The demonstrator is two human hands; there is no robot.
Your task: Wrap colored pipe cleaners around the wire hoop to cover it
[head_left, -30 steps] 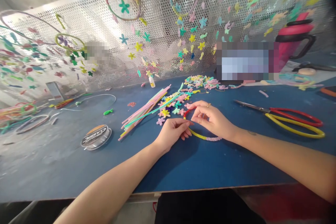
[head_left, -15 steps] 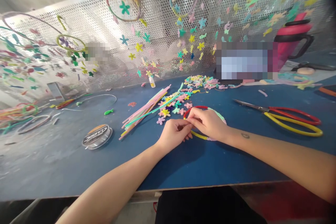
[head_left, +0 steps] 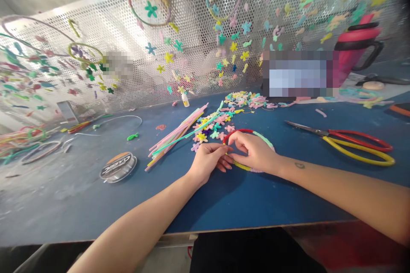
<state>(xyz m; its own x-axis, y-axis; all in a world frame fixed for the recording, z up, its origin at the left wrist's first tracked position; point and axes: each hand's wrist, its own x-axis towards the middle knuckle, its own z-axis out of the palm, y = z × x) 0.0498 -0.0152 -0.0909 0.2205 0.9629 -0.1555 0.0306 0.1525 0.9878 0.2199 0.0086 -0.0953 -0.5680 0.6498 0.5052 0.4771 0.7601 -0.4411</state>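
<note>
A hoop wrapped in fuzzy pipe cleaner (head_left: 265,138), with red, mint green, yellow and pale lilac stretches, lies just above the blue tabletop (head_left: 243,204). My left hand (head_left: 209,158) is closed in a pinch on the hoop's left side. My right hand (head_left: 254,150) lies across the hoop, its thumb and forefinger apart with a gap between them. Any thin thread at the fingertips is too small to make out. Beyond the hands are small pipe-cleaner flowers (head_left: 215,128) and a bundle of straight pipe cleaners (head_left: 177,134).
Scissors (head_left: 339,138) with red and yellow handles lie at the right. A spool of clear line (head_left: 118,167) rests at the left. A small glue bottle (head_left: 185,100) and a pink tumbler (head_left: 357,51) stand farther back. Flower strings hang before a perforated metal panel (head_left: 192,17).
My right thumb and forefinger have parted from the pinch beside my left fingertips. My left hand has shifted slightly left, still at the hoop.
</note>
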